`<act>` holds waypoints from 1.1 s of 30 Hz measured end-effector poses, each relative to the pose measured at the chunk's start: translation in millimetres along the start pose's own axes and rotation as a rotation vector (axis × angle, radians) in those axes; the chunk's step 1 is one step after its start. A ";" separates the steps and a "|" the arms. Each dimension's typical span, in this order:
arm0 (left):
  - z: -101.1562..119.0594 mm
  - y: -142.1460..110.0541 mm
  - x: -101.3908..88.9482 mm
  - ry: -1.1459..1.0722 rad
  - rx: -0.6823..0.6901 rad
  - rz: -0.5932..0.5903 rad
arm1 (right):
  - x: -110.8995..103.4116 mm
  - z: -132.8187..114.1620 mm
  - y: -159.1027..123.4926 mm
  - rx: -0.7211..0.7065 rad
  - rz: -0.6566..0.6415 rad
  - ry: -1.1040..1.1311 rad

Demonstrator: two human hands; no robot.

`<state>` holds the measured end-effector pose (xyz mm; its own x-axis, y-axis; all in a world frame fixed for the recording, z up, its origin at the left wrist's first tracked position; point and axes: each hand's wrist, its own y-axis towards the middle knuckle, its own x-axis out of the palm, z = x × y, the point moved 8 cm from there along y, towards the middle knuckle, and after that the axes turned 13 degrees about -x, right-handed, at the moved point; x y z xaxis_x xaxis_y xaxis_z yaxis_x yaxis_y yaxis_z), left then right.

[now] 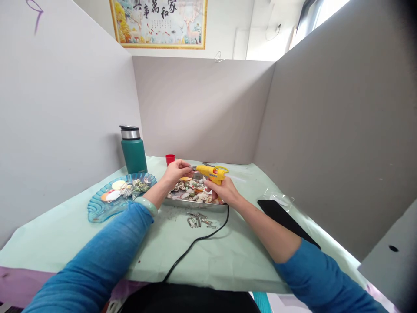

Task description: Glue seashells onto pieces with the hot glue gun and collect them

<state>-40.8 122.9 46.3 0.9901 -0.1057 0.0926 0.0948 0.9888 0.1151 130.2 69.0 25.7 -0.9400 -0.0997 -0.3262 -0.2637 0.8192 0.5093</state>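
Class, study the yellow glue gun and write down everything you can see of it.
The glue gun has a yellow, plastic-looking body with small dark markings on its side and a darker nozzle. The right hand grips it, hiding most of the handle. It is held roughly level above a metal tray of shells, its nozzle pointing towards the left hand; whether they touch is unclear. A black cord runs from below the right hand across the table.

Two hands mid-frame: one left hand [175, 172], one right hand [227, 190]. One yellow glue gun [211, 173], one black cord [194, 241]. One metal tray [195, 203], shells [191, 191] too many to count! Centre left: one blue dish [97, 212], one green bottle [134, 153]. One red cup [170, 159] near centre. Lower centre, several silvery pieces [196, 221], overlapping, total unclear.
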 end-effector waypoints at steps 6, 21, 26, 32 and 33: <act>0.2 0.0 0.5 -0.003 -0.001 0.003 | 0.2 0.3 -1.2 0.027 0.001 -0.016; -4.2 1.1 0.2 0.023 -0.031 0.010 | 1.9 -1.2 -2.7 0.049 -0.006 -0.021; -4.9 1.0 0.6 0.014 -0.030 0.000 | 0.1 -1.2 -2.6 0.045 0.011 -0.031; -1.7 -0.3 -0.6 -0.016 -0.011 0.030 | 1.1 -1.1 -2.0 0.036 -0.001 -0.033; -1.1 -0.3 -0.5 -0.018 -0.009 0.030 | 1.2 -1.0 -1.9 0.036 -0.004 -0.036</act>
<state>-41.3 122.8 45.2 0.9905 -0.0777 0.1137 0.0660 0.9925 0.1026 129.3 66.7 25.1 -0.9305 -0.0835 -0.3566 -0.2588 0.8388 0.4790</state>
